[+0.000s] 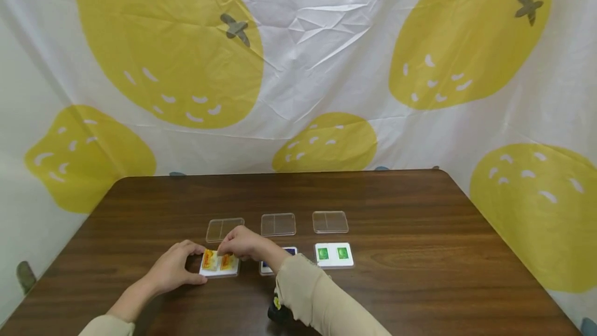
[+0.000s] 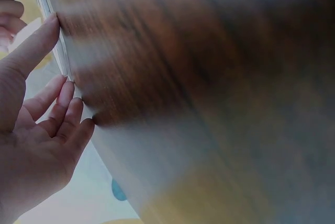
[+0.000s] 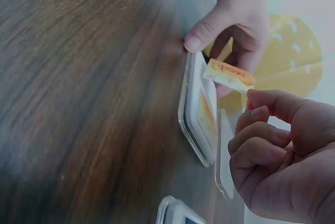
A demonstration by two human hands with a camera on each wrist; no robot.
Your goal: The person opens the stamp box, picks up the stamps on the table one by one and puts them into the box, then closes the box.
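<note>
A shallow white case point(image 1: 214, 273) in a clear shell lies at the left of a row, with an orange-yellow picture point(image 1: 227, 262) on its right half. My left hand point(image 1: 174, 268) holds this case at its left side, thumb by the near corner and fingers by the far one. Thumb and index finger of my right hand point(image 3: 288, 150) pinch one end of a small orange-and-yellow card point(image 3: 229, 74). The card is tilted up over the case's left half, its other end close to the surface. My right hand point(image 1: 244, 243) reaches in from the right.
Three clear lids point(image 1: 278, 224) lie in a row behind the cases. A middle case point(image 1: 267, 270) with dark blue pictures is partly hidden by my right forearm. The right case point(image 1: 335, 262) bears two green pictures. Lemon-print cloth point(image 1: 326, 82) hangs behind the wooden table point(image 1: 420, 284).
</note>
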